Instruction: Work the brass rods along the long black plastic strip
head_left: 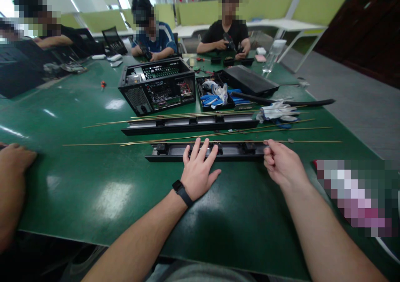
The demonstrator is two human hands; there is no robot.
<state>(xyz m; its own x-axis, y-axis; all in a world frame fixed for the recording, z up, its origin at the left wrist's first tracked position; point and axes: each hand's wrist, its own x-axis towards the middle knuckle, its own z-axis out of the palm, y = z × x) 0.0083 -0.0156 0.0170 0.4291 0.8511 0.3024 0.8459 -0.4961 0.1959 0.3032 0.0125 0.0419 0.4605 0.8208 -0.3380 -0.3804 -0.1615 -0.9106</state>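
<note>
My left hand [200, 169], with a black watch on its wrist, lies with fingers spread over the middle of the nearer black channel [233, 157]. At that channel's right end, my right hand [279, 161] has its fingers closed in a pinch on a thin brass-coloured rod [315, 141]. This rod runs along the channel's back edge and sticks out past both ends. Black blocks [249, 147] sit inside the channel. Behind it, a second black channel [187, 128] lies roughly parallel, with more thin rods [146, 117] along it.
Beyond the channels stand an open computer case [168, 96] and a black tray [203, 91] with gloves. Another glove [278, 112] lies at the right near a black tube [312, 103]. A person's hand [18, 157] is at the left; people sit across the green table [78, 169].
</note>
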